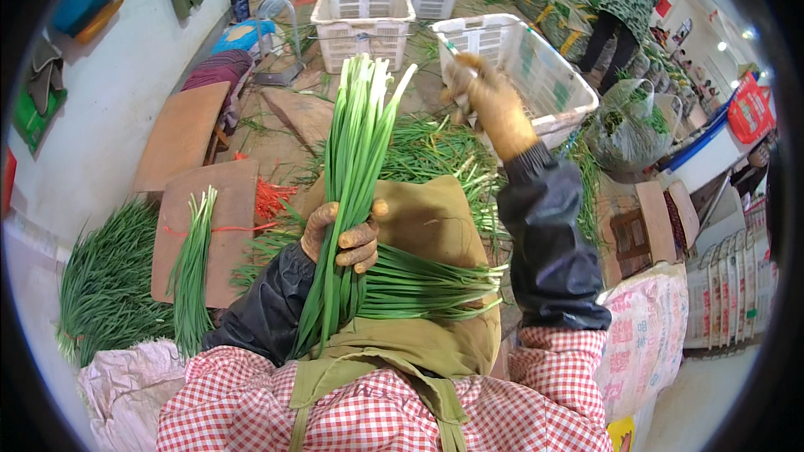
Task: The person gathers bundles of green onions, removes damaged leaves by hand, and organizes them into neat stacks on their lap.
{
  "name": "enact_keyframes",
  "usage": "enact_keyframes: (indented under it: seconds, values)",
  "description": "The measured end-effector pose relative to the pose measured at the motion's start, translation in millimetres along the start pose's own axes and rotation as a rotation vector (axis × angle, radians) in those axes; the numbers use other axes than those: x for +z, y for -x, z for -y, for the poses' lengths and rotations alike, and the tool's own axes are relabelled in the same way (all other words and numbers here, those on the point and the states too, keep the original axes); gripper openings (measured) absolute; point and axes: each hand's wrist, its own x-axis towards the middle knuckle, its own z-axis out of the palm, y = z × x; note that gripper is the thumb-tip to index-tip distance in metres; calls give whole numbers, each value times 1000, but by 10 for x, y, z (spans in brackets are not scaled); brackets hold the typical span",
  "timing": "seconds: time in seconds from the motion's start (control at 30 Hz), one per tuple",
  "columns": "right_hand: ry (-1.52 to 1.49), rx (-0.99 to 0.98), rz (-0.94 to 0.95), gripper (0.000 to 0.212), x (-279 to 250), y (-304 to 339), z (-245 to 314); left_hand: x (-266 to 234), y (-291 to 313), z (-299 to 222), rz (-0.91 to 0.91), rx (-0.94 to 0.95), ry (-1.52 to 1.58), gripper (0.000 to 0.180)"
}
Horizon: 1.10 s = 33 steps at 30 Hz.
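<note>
Upright before me, my left hand is wrapped round a bunch of chives, pale cut ends up and green leaves hanging below. My right hand is raised at the right, near the front of a white crate. Motion smears its fingers, so I cannot make out whether they hold anything. Across my olive apron lies another bundle of chives, its pale ends to the right. Left of me, a smaller bunch rests on a brown board over a red tie.
Loose chives cover the floor ahead. A large green heap lies at the left, beside red ties. Two more white crates, one nearer, stand farther off. A person in a patterned jacket stands at the far right near stuffed bags.
</note>
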Motion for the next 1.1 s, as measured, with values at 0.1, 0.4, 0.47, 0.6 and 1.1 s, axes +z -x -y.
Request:
enact_keyframes:
  seconds: [0.1,0.4,0.47,0.6,1.1]
  values:
    - [63,83,255,65,312,280,-166,-16,29,-52,43,15,4,47]
    - [375,-685,446,12,694,899,-178,82,117,-123,-32,-56,-110,48]
    - [705,-387,769,5,581,1060,-79,144,200,-205,-73,-17,-148,47]
    - [592,-550,500,11,263,1126,-166,344,321,-459,-80,-33,-216,50]
    - [371,-480,407,11,1129,708,-88,396,477,-259,-138,-4,-226,48]
